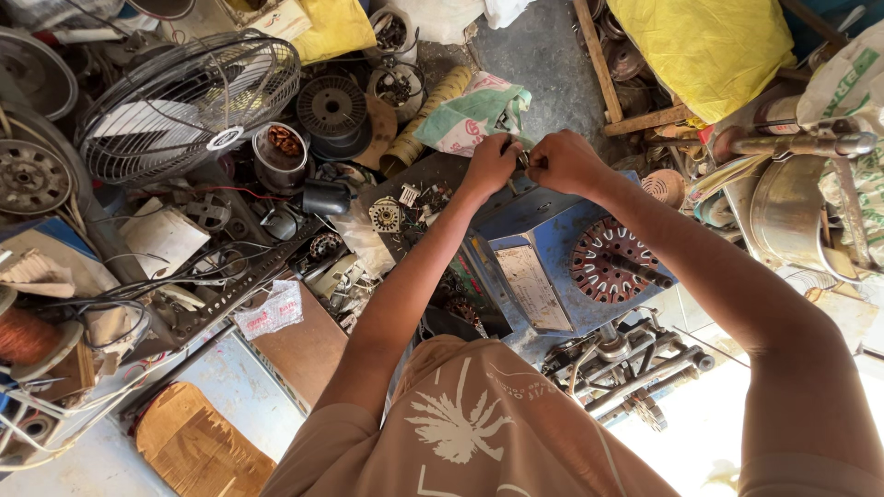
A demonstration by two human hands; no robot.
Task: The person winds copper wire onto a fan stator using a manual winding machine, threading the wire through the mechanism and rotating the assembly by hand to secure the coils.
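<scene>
Crowding the floor on the left: a caged fan [189, 103] lying tilted, a dark wire spool [332, 107] beside it, a steel can with copper windings [279, 152], and a copper wire reel [26, 336] at the far left edge among loose cables. Lying just beyond the hands, a crumpled green-and-white bag [470, 115] next to a cardboard tube [425, 118]. Filling the upper right, a yellow sack [704, 46] resting on a wooden frame [608, 69], with a steel pot [787, 212] near the right edge. Sitting in the middle, a blue winding machine [552, 248] carrying a round slotted stator core [608, 260] on its shaft, close under the right forearm. Spreading below it, a grey metal mechanism [626, 364] of rods and levers.

Meeting at the far top edge of the blue machine, left hand [490, 164] and right hand [564, 162], nearly touching each other. Curling inward, fingers [508, 147] of the left hand, closed narrowly on a small metal part [523, 158] caught between the two hands. Folding tight against the same part from the other side, the right hand's fingers, knuckles facing up. Too small and too hidden by both hands, the part, for telling its kind. Nothing standing between the arms and the machine; both forearms reaching straight over it.
</scene>
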